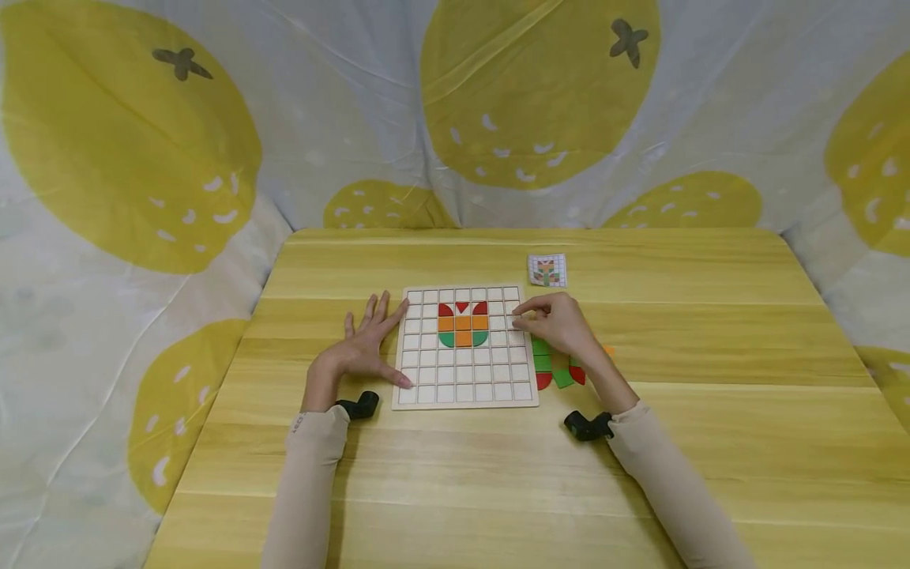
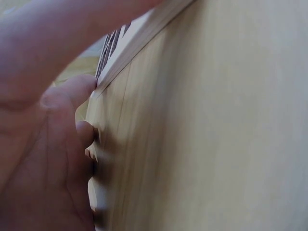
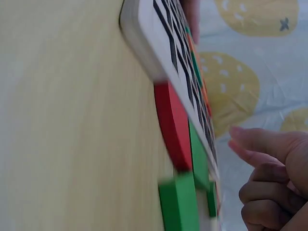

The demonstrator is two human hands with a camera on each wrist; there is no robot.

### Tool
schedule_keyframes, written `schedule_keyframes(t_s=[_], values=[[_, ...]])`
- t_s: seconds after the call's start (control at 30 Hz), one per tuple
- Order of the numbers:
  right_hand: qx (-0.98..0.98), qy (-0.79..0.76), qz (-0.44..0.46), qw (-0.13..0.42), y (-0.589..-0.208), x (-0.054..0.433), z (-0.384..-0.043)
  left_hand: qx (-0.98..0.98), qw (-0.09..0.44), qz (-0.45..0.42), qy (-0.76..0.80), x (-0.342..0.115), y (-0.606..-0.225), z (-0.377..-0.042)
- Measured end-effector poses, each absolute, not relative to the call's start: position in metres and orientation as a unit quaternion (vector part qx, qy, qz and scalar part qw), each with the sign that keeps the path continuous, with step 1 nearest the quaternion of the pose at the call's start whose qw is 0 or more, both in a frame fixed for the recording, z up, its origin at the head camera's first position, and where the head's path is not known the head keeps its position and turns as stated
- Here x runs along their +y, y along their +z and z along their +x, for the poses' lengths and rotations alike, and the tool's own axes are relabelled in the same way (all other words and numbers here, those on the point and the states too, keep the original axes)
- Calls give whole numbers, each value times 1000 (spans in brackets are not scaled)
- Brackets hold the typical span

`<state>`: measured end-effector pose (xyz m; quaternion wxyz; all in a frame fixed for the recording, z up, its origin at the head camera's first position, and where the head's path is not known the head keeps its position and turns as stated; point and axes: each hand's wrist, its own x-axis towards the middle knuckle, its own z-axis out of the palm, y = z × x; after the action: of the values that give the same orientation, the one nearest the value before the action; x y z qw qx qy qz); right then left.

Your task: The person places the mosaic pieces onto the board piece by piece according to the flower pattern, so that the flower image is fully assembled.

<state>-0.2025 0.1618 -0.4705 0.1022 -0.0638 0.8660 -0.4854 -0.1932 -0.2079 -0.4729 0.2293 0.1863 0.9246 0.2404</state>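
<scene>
A wooden grid board lies flat on the table, bearing a tulip-like pattern of red, orange and green pieces in its upper middle. Spread along the board's left edge, my left hand has its thumb near the lower corner and its index finger at the upper corner. My right hand hovers over the board's right edge. Its index finger and thumb point left with tips close together, and the other fingers curl in. Nothing shows between those tips in the right wrist view. Below that hand are a red rounded piece and a green piece.
Loose green pieces and another red piece lie right of the board, partly hidden by the right forearm. A small pattern card sits beyond the board's upper right corner. A lemon-print cloth hangs behind the wooden table.
</scene>
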Motion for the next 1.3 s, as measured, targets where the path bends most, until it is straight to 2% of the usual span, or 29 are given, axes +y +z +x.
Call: schedule_keyframes(t_s=[0.27, 0.47, 0.7, 1.3], values=[[871, -481, -48, 89, -475, 203, -203, 926, 230, 185, 235, -208, -472, -193], [869, -482, -34, 103, -479, 220, -204, 924, 228, 188, 242, -209, -471, -193], [856, -496, -37, 142, -482, 223, -207, 926, 229, 186, 237, -210, -472, -192], [863, -476, -58, 161, -481, 216, -211, 924, 232, 186, 241, -208, -470, -193]])
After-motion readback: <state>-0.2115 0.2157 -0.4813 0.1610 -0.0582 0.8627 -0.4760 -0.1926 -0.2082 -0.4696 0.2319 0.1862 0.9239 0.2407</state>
